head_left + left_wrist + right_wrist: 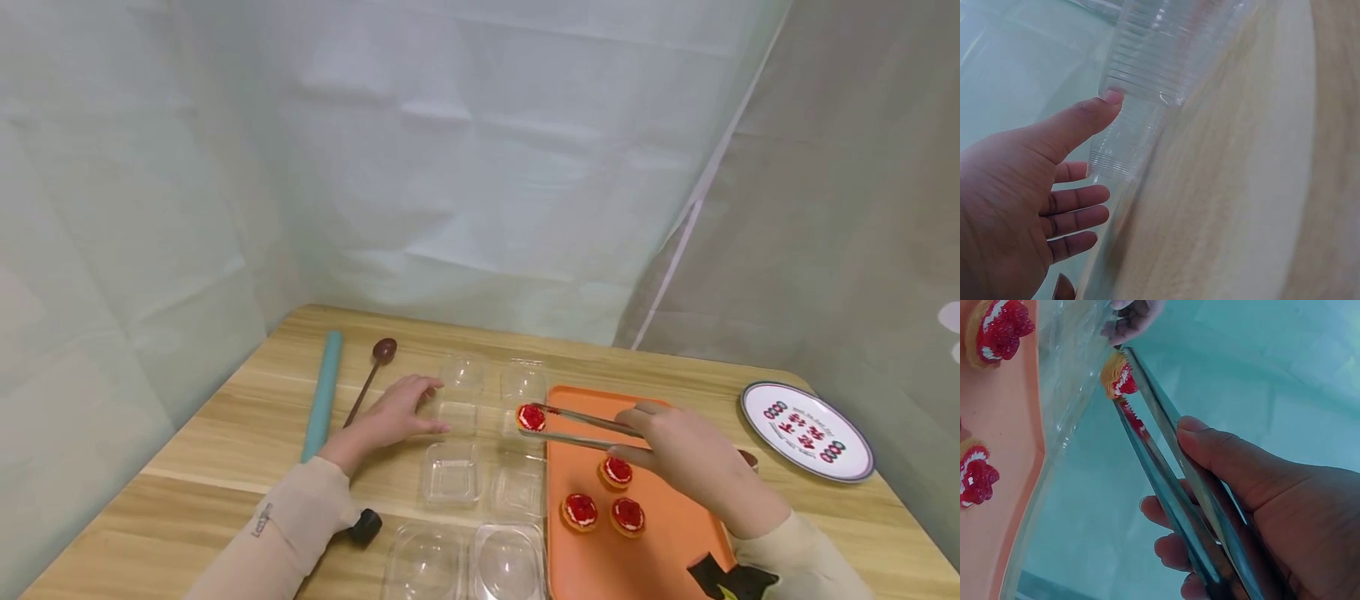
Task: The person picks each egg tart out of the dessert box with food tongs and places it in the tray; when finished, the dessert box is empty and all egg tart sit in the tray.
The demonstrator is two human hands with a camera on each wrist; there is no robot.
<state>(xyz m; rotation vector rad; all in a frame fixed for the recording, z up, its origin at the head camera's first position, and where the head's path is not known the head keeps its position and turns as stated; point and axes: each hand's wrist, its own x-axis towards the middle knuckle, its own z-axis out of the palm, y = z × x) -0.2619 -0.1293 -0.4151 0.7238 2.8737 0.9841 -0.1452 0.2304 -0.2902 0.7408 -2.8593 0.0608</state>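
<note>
My right hand (678,450) grips metal tongs (592,422), whose tips hold a small tart (531,417) with red fruit and white cream. The tart is above a clear plastic container just left of the orange tray (652,567). In the right wrist view, the thumb presses one arm of the tongs (1210,494), and red smears mark the inside near the tips. My left hand (397,414) has its fingers spread beside the clear containers (452,473). Its thumb tip overlaps a container edge (1141,75) in the left wrist view; whether they touch, I cannot tell.
On the tray lie three more tarts (580,511). Several clear containers stand in two columns left of it, the nearest ones (508,567) at the front. Further left lie a brown spoon (384,351) and a teal rod (324,392). A patterned plate (808,432) sits at right.
</note>
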